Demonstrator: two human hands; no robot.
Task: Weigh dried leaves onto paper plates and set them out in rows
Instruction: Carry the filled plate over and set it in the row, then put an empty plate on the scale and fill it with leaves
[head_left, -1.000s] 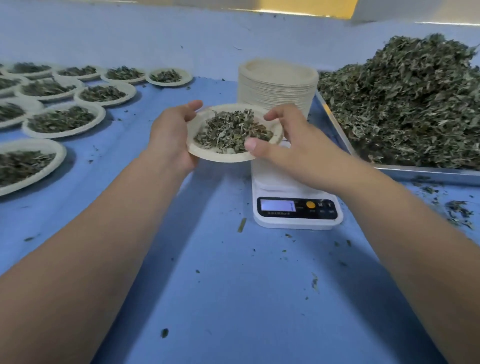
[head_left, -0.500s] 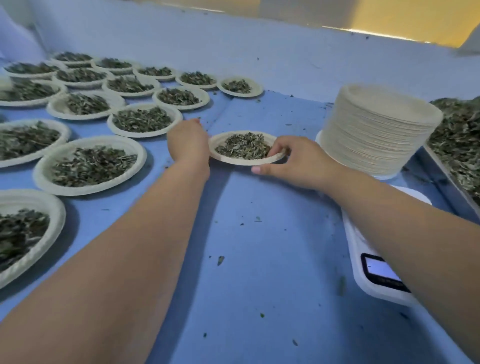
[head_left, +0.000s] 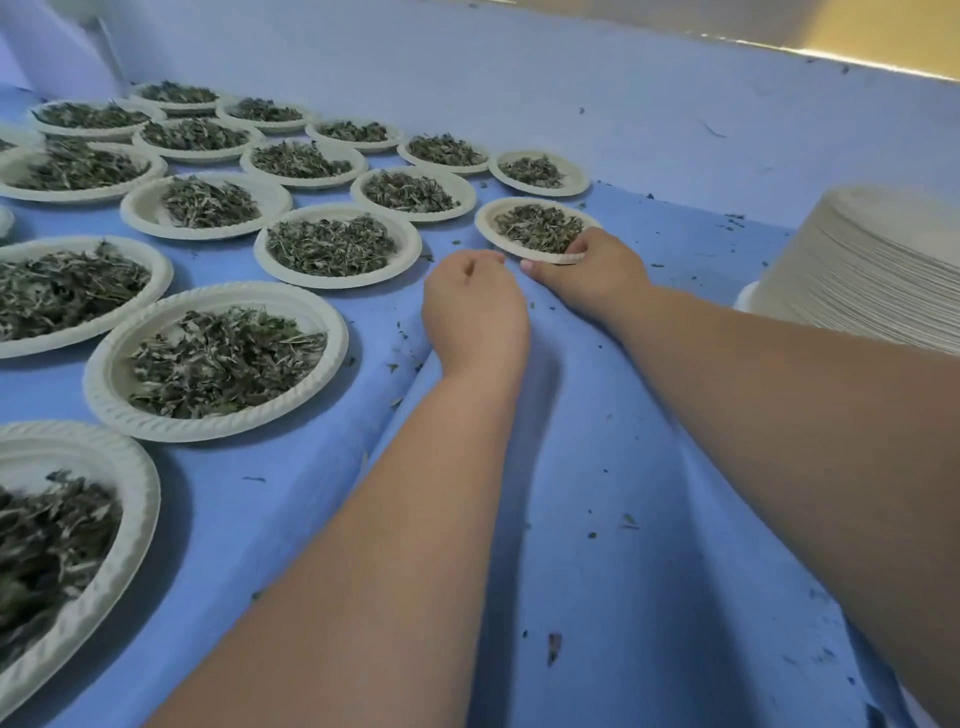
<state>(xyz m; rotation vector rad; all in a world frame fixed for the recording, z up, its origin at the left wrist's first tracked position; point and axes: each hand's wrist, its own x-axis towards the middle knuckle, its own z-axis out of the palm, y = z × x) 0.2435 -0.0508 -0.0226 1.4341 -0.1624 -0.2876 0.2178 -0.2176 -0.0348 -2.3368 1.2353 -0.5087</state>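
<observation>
The filled paper plate (head_left: 484, 226) lies at a row's end on the blue tablecloth (head_left: 623, 467). Its near rim is pinched by the right hand (head_left: 592, 270). The left hand (head_left: 472, 306) is curled, empty. The plate is best lined up with the neighbouring plate (head_left: 358, 193) and released gently.

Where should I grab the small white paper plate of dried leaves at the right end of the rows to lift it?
Pinch the white paper plate by its raised fluted rim on the near side, where the right hand grips it. It lies flat on the blue cloth, leaves heaped centrally, with neighbouring plates to its left and behind.
</observation>
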